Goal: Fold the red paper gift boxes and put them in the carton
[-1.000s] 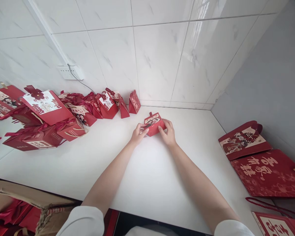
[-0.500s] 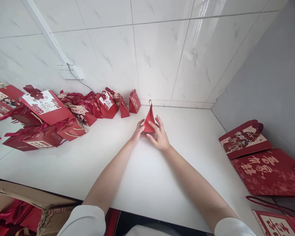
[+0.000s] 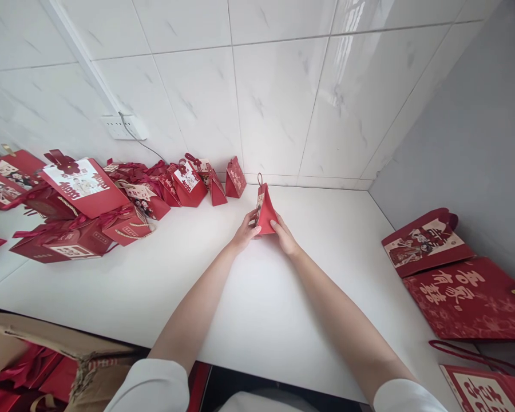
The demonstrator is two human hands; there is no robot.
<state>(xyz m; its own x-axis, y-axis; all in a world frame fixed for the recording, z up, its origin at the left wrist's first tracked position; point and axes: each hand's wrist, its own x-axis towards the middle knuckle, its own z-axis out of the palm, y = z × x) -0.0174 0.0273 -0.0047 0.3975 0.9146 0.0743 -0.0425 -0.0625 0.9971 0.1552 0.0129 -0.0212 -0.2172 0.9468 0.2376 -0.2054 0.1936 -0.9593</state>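
A small red gift box [image 3: 266,218] stands upright on the white table, tapering to a narrow top with a thin dark loop. Its printed, pale-labelled face is turned to the left, and a plain red side faces me. My left hand [image 3: 245,232] grips the lower left of the box, thumb at the front corner and fingers on the printed face. On the other side my right hand [image 3: 284,235] holds the lower right edge, its thumb on the red side; its other fingers are mostly hidden behind the box.
Several red gift boxes [image 3: 190,186] line the tiled wall at the back left, with larger ribboned boxes [image 3: 83,237] nearer. Red printed bags [image 3: 467,297] lie along the right side. An open cardboard carton [image 3: 60,340] with red items sits below the table's left front. A socket [image 3: 124,127] is on the wall.
The gift box has turned, so its printed face now shows on the left. My right hand's raised, spread fingers have closed onto the box's right side.
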